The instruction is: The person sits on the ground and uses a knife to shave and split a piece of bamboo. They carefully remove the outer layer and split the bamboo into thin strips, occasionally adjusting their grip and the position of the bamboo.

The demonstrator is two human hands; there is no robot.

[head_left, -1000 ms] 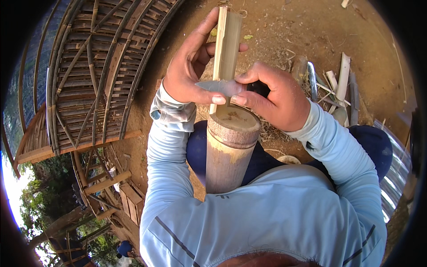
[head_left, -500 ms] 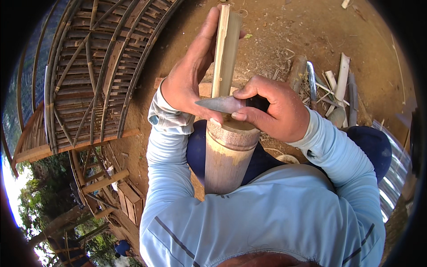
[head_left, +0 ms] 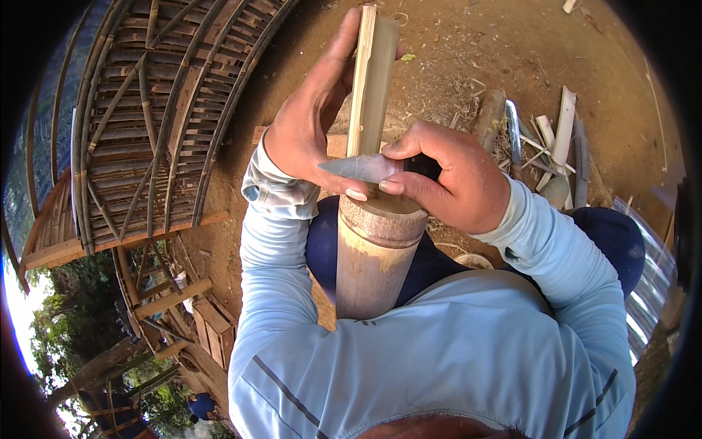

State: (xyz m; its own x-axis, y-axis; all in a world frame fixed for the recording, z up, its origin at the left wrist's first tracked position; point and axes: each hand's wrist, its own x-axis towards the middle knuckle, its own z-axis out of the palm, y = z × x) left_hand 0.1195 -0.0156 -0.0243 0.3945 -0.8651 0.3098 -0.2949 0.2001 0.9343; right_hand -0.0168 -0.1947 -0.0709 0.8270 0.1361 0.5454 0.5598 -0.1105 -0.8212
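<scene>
While 2 bare hands meet in front of a person's lt-blue shirt, the R hand has its fingers curled tight round the dark handle of a knife, blade pointing L across the low part of a bamboo strip. The L hand is part open, fingers wrapped behind the strip to hold it, thumb just below the blade. Nearer the shirt, a thick bamboo tube sits btwn 2 dk-blue legs; its join w/ the strip is hidden. Bkgd: slatted bamboo structure at L, bamboo scraps on dirt at R.
</scene>
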